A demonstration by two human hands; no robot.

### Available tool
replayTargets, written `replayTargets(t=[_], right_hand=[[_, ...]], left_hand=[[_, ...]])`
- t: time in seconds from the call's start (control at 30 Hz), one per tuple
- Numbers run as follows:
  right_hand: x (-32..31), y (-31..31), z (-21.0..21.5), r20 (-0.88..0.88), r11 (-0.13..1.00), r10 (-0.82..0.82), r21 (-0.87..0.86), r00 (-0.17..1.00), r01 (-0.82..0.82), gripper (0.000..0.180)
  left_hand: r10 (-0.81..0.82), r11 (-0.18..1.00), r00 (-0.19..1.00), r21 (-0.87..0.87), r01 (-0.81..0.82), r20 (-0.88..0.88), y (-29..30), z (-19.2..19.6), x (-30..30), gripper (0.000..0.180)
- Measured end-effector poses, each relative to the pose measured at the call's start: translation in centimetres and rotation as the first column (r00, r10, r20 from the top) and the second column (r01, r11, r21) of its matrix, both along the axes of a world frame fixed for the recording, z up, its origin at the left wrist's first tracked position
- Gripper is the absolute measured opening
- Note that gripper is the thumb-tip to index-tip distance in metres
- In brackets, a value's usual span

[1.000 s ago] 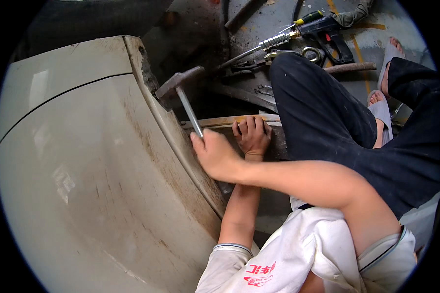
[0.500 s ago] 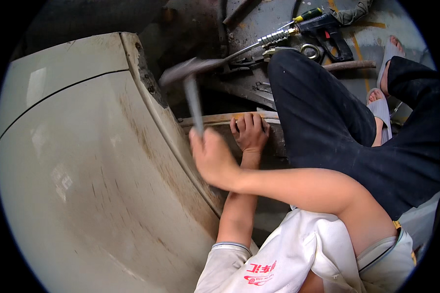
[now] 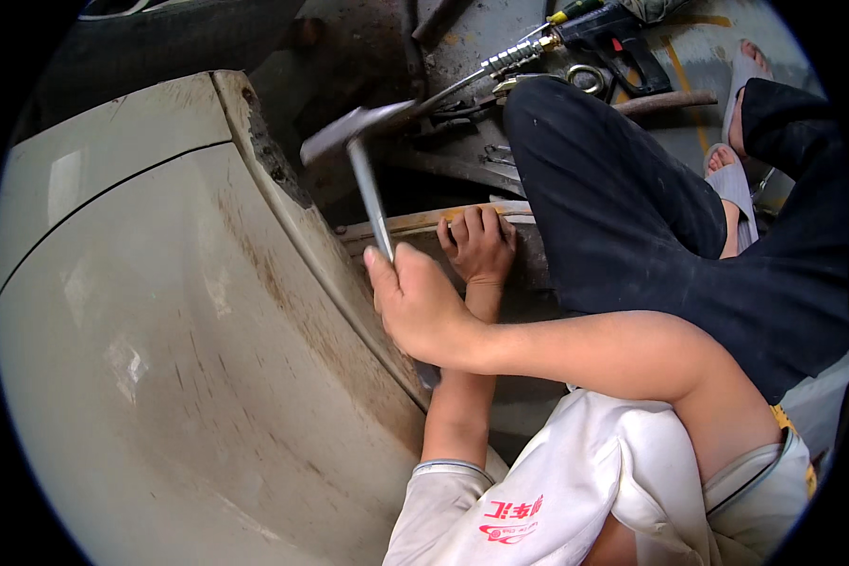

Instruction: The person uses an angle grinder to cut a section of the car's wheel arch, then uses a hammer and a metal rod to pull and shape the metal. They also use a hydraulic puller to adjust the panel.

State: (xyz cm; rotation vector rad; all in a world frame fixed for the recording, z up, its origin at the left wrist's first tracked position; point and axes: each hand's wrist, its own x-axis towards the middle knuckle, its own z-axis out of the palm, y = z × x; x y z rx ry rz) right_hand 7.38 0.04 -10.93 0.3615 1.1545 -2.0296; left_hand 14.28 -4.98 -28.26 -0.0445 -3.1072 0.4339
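A hammer with a metal handle and a long, narrow head (image 3: 347,132) is raised in my right hand (image 3: 429,316), which is closed round the handle. The butt of the handle shows below the fist. My right forearm crosses over my left one. My left hand (image 3: 481,247) rests on the rusty, light-coloured metal rim (image 3: 415,223), its fingers bent over the edge; the fingertips are partly hidden. To the left is a large cream car body panel (image 3: 160,311) with brown scuffs, a dark seam and a chipped, dirty edge.
Beyond my bent knee lie a black gun-shaped tool (image 3: 618,47) with a coiled metal neck, a green-handled screwdriver (image 3: 575,10), a metal ring (image 3: 586,79) and a brown rod (image 3: 665,102). A dark tyre-like shape (image 3: 151,47) is at the upper left.
The hammer was blurred by motion and now looks sharper, still raised in my right hand. My left hand stays on the rim. The whole view has shifted slightly.
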Motion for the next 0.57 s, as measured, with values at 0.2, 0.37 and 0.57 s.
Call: replayTargets(t=[0.2, 0.37, 0.57], right_hand=[[1.5, -2.1, -1.0, -0.068, 0.977, 0.13, 0.178, 0.989, -0.116, 0.04], [0.1, -1.6, -0.9, -0.025, 0.996, -0.045, 0.076, 0.999, 0.046, 0.039], [-1.0, 1.3, 0.3, -0.026, 0.975, 0.223, -0.015, 0.974, -0.223, 0.042]], left_hand=[[-0.035, 0.999, 0.998, 0.037, 0.037, -0.051, -0.1, -0.4, -0.1, 0.018], [-0.017, 1.0, 0.999, 0.01, 0.018, -0.027, -0.2, -0.4, 0.1, 0.018], [-0.031, 0.999, 0.999, -0.009, 0.031, -0.019, 0.0, -0.4, -0.5, 0.019]])
